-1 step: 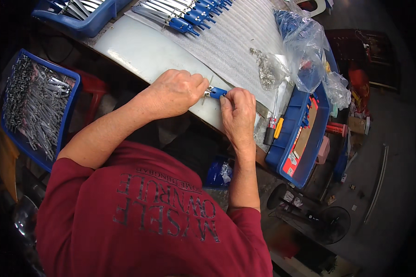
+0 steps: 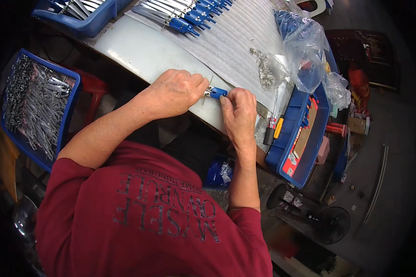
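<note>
Over the table's near edge, my left hand [image 2: 176, 94] is closed round the metal end of a small part with a blue plastic piece [image 2: 218, 93]. A thin metal rod sticks out crosswise beside my left fingers. My right hand [image 2: 239, 108] pinches the other, blue end between thumb and fingers. Most of the metal end is hidden inside my left hand. Farther up the table lies a row of similar parts with blue ends [image 2: 185, 25] and long silvery strips, on a white foam sheet [image 2: 245, 41].
A blue tray of metal parts [image 2: 37, 106] stands at the left, and a blue bin [image 2: 85, 27] at the far left. Right of my hands lie a bag of small metal pieces [image 2: 269, 74], screwdrivers [image 2: 278, 128] and a blue crate [image 2: 305, 171]. A black fan [image 2: 333, 224] stands lower right.
</note>
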`<state>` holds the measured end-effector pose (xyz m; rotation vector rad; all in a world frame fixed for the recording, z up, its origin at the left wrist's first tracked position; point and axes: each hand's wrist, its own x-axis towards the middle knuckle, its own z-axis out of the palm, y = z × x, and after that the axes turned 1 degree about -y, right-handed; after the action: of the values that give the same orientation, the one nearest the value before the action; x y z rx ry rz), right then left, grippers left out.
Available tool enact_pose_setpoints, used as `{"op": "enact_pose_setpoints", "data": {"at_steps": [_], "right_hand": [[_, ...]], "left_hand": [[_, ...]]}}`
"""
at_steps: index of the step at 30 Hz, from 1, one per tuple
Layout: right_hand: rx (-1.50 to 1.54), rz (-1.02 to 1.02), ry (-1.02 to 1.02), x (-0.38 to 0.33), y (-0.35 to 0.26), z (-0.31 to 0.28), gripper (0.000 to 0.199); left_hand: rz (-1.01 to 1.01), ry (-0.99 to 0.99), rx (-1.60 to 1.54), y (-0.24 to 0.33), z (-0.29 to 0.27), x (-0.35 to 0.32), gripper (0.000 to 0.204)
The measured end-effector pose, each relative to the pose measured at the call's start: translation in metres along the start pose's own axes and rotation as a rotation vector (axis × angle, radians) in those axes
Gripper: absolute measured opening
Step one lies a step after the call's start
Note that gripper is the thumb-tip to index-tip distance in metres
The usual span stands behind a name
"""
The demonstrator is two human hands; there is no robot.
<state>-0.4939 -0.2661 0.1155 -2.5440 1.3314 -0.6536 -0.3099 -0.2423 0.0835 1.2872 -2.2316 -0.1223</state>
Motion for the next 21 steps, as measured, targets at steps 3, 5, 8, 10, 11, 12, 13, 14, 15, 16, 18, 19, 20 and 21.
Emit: {"op": "enact_pose_setpoints", "data": {"at_steps": [3, 5, 8, 10, 11, 12, 13, 14, 15, 16, 18, 19, 20, 21], "right_hand": [[0.048, 0.038, -0.038, 0.0, 0.003, -0.005, 0.016], [0.061, 0.038, -0.046, -0.001, 0.003, -0.005, 0.018], [0.117, 0.086, -0.032, -0.003, 0.006, -0.006, 0.018], [0.111, 0.015, -0.002, -0.001, 0.007, -0.005, 0.02], [0.111, 0.016, 0.0, -0.001, 0.004, -0.006, 0.02], [0.17, 0.151, -0.066, 0.001, -0.003, -0.007, 0.02], [0.229, 0.286, -0.131, 0.002, -0.007, -0.009, 0.02], [0.231, 0.283, -0.13, 0.002, -0.007, -0.009, 0.02], [0.283, 0.307, -0.13, 0.001, -0.008, -0.01, 0.02], [0.335, 0.329, -0.131, 0.0, -0.008, -0.011, 0.019], [0.427, 0.306, -0.099, -0.001, -0.006, -0.012, 0.019], [0.516, 0.281, -0.069, -0.002, -0.004, -0.011, 0.018], [0.52, 0.28, -0.065, -0.004, -0.003, -0.009, 0.018], [0.512, 0.225, -0.009, -0.007, -0.001, -0.006, 0.018]], "left_hand": [[-0.012, 0.006, -0.02, 0.0, -0.001, 0.001, 0.015], [-0.021, -0.004, -0.036, -0.001, -0.001, -0.001, 0.016], [-0.016, 0.005, -0.063, -0.001, 0.0, 0.0, 0.017], [-0.006, 0.019, -0.07, -0.002, -0.001, 0.001, 0.017], [0.011, 0.033, -0.087, -0.002, -0.002, 0.001, 0.017], [0.027, 0.048, -0.103, -0.003, -0.002, 0.001, 0.018], [0.027, 0.048, -0.1, -0.004, -0.003, 0.0, 0.018], [0.042, 0.045, -0.099, -0.006, -0.003, 0.0, 0.018], [0.057, 0.041, -0.099, -0.006, -0.005, 0.0, 0.018], [0.058, 0.04, -0.097, -0.006, -0.008, 0.0, 0.018], [0.064, 0.007, -0.103, -0.002, -0.017, 0.002, 0.018], [0.066, 0.005, -0.099, 0.001, -0.019, 0.002, 0.018], [0.05, 0.023, -0.078, 0.005, -0.021, 0.001, 0.018], [0.034, 0.041, -0.059, 0.008, -0.022, 0.001, 0.018]]}}
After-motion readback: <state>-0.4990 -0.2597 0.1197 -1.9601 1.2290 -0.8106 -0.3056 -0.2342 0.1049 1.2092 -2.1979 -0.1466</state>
